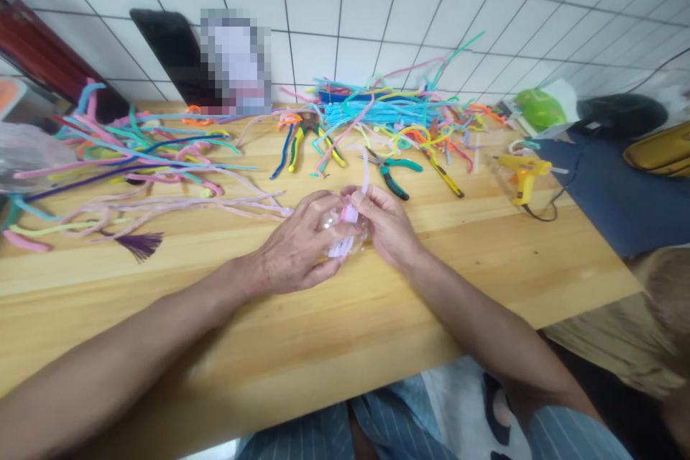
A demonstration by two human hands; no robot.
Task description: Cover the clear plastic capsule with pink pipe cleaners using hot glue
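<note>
Both hands meet over the middle of the wooden desk (377,316), just in front of the person. The left hand (294,248) curls its fingers around a clear round piece (330,219), gripping it from the side. The right hand (385,223) pinches a pink pipe cleaner (349,215) between thumb and fingers. The pipe cleaner lies in loops against the clear piece, and its free end stands up above the knuckles. By the look of it, the work in hand is winding the pink strand around the clear piece. How many turns are on cannot be told, since the fingers hide most of it. A further turn would call for a steady hold by the left hand while the right draws the strand taut and guides it close beside the last loop. Beyond the hands lie teal-handled pliers (396,172), yellow-handled pliers (302,144) and a yellow glue gun (522,176). A tangled heap of coloured pipe cleaners (377,111) sits near the tiled wall. More loose strands (134,158) and a purple tassel (141,243) are spread to the left.
</note>
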